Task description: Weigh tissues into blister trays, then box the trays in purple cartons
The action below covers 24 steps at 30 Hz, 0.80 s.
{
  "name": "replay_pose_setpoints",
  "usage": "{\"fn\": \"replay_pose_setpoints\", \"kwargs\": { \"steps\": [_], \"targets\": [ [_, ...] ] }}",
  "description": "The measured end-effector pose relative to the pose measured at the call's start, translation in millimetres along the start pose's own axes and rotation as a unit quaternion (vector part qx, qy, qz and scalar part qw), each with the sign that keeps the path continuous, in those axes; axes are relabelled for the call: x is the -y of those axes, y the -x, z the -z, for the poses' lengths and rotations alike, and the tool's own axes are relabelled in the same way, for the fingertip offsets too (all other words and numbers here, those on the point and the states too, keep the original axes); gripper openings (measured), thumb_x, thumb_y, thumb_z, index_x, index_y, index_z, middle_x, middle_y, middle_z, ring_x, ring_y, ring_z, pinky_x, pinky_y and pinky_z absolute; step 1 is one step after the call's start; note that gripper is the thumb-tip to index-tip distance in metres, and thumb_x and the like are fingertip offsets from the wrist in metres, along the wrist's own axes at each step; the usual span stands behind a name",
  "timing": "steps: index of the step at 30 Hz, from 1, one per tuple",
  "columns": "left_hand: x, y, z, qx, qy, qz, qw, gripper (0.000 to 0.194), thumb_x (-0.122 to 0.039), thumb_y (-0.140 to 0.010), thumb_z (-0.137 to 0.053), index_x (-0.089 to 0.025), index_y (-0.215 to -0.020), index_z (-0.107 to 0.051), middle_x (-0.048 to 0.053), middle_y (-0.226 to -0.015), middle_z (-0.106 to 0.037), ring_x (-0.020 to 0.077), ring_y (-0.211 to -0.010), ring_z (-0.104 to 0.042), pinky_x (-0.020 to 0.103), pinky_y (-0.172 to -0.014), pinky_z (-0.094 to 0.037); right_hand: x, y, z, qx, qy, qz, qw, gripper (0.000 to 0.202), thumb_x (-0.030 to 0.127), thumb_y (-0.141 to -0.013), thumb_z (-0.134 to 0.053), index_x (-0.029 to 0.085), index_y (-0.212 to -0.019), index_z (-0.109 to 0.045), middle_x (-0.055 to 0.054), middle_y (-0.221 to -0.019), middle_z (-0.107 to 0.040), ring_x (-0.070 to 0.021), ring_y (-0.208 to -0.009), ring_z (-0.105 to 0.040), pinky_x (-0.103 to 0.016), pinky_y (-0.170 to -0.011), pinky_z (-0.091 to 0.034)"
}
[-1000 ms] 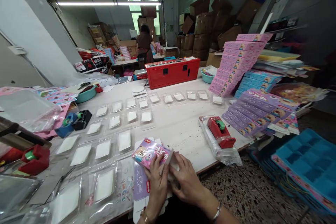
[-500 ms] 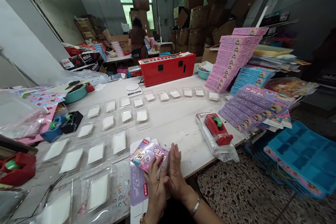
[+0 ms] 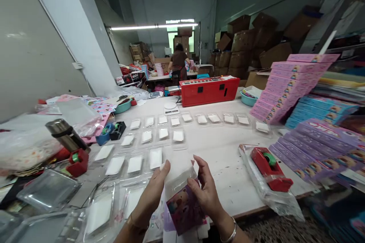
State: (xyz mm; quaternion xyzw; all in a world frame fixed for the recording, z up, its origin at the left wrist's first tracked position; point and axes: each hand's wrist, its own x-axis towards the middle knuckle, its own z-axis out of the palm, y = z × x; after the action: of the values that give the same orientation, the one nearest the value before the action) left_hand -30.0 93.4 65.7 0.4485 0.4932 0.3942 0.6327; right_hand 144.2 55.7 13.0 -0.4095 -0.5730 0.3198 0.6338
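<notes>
A small purple cardboard box with a cartoon bear print is tilted up in front of me, its pale flap end pointing away. My right hand grips its right side, with the thumb on the near face and the fingers around the edge. Left of the box, my left hand is open, its fingers stretched out and the palm turned towards it. Whether the left fingers touch the box I cannot tell. Partly hidden under the box lie purple and white cartons. Clear plastic trays with white packets stand in rows beyond my left hand.
A red tape dispenser sits on a plastic-wrapped pack at the right. Behind it are stacks of purple boxes and pink boxes. A red machine and a small white scale stand farther back. A steel flask is left.
My hands were pressed together around the box; now the left has moved off to the left and opened, while the right holds the box raised and turned. My view has swung left.
</notes>
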Motion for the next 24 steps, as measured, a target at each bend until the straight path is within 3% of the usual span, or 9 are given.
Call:
{"fn": "replay_pose_setpoints", "kwargs": {
  "steps": [4, 8, 10, 12, 15, 17, 20, 22, 24],
  "targets": [
    [24, -12, -1.8, 0.166, 0.115, -0.027, 0.979, 0.066, -0.077, -0.070, -0.064, -0.021, -0.104, -0.077, 0.012, -0.101, -0.077, 0.0345, -0.103, -0.069, 0.049, -0.095, -0.052, -18, 8, -10, -0.104, 0.045, 0.070, 0.991, 0.048, 0.034, -0.100, -0.050, 0.027, -0.144, -0.033, -0.012, -0.128, -0.060, -0.0216, -0.112, -0.064, -0.032, -0.088, -0.058],
    [45, -4, -5.5, 0.154, 0.143, -0.082, 0.974, 0.045, -0.049, -0.073, -0.074, -0.021, -0.107, -0.076, 0.008, -0.097, -0.078, 0.0301, -0.093, -0.070, 0.041, -0.084, -0.054, -11, 18, 16, 0.002, 0.112, 0.189, 0.975, 0.029, 0.041, -0.101, -0.047, 0.029, -0.125, -0.058, -0.010, -0.124, -0.056, -0.0234, -0.109, -0.063, -0.035, -0.085, -0.059],
    [46, 0, -7.2, 0.131, 0.106, -0.139, 0.976, 0.027, -0.039, -0.079, -0.071, -0.022, -0.098, -0.079, 0.007, -0.097, -0.077, 0.0273, -0.095, -0.069, 0.037, -0.086, -0.052, 1, 21, 31, 0.066, 0.144, 0.208, 0.965, 0.028, 0.044, -0.101, -0.046, 0.028, -0.113, -0.065, -0.010, -0.122, -0.056, -0.0231, -0.105, -0.064, -0.034, -0.083, -0.059],
    [45, 1, -7.2, 0.130, 0.073, -0.209, 0.966, 0.016, -0.033, -0.084, -0.068, -0.024, -0.087, -0.080, 0.006, -0.095, -0.077, 0.0247, -0.094, -0.067, 0.036, -0.088, -0.051, 11, 22, 39, 0.104, 0.166, 0.214, 0.957, 0.024, 0.039, -0.102, -0.046, 0.027, -0.113, -0.064, -0.012, -0.125, -0.059, -0.0248, -0.111, -0.064, -0.038, -0.089, -0.058],
    [43, -2, -1.2, 0.179, 0.073, -0.286, 0.939, 0.021, -0.038, -0.089, -0.063, -0.028, -0.082, -0.080, 0.005, -0.086, -0.077, 0.0237, -0.090, -0.068, 0.037, -0.089, -0.051, 14, 22, 43, 0.100, 0.127, 0.230, 0.960, 0.030, 0.025, -0.100, -0.050, 0.031, -0.129, -0.050, -0.009, -0.118, -0.067, -0.0258, -0.116, -0.064, -0.047, -0.095, -0.056],
    [38, -3, 7.3, 0.239, 0.030, -0.298, 0.924, 0.030, -0.049, -0.091, -0.057, -0.031, -0.089, -0.081, 0.006, -0.092, -0.078, 0.0269, -0.098, -0.068, 0.043, -0.095, -0.050, 13, 21, 44, 0.084, 0.106, 0.226, 0.965, 0.040, 0.026, -0.097, -0.057, 0.031, -0.134, -0.044, -0.008, -0.109, -0.070, -0.0252, -0.111, -0.067, -0.045, -0.091, -0.058],
    [25, 1, 21.2, 0.299, -0.108, -0.329, 0.889, 0.049, -0.068, -0.085, -0.055, -0.031, -0.109, -0.077, 0.010, -0.113, -0.076, 0.0354, -0.122, -0.059, 0.055, -0.109, -0.040, 16, 15, 47, 0.137, 0.159, 0.273, 0.939, 0.056, 0.041, -0.087, -0.071, 0.027, -0.136, -0.048, -0.010, -0.107, -0.070, -0.0260, -0.105, -0.069, -0.043, -0.091, -0.058],
    [17, 7, 25.5, 0.289, -0.205, -0.372, 0.858, 0.043, -0.057, -0.083, -0.067, -0.034, -0.118, -0.072, 0.009, -0.119, -0.074, 0.0354, -0.128, -0.056, 0.057, -0.110, -0.040, 22, 8, 49, 0.168, 0.189, 0.307, 0.917, 0.055, 0.046, -0.085, -0.073, 0.025, -0.132, -0.052, -0.009, -0.103, -0.069, -0.0256, -0.101, -0.069, -0.044, -0.091, -0.057],
    [14, 13, 23.9, 0.261, -0.269, -0.407, 0.833, 0.042, -0.030, -0.084, -0.073, -0.037, -0.124, -0.068, 0.007, -0.120, -0.074, 0.0306, -0.121, -0.062, 0.052, -0.105, -0.048, 31, 3, 48, 0.165, 0.200, 0.290, 0.921, 0.040, 0.042, -0.090, -0.068, 0.023, -0.123, -0.057, -0.008, -0.097, -0.067, -0.0238, -0.097, -0.067, -0.042, -0.088, -0.057]
  ]
}}
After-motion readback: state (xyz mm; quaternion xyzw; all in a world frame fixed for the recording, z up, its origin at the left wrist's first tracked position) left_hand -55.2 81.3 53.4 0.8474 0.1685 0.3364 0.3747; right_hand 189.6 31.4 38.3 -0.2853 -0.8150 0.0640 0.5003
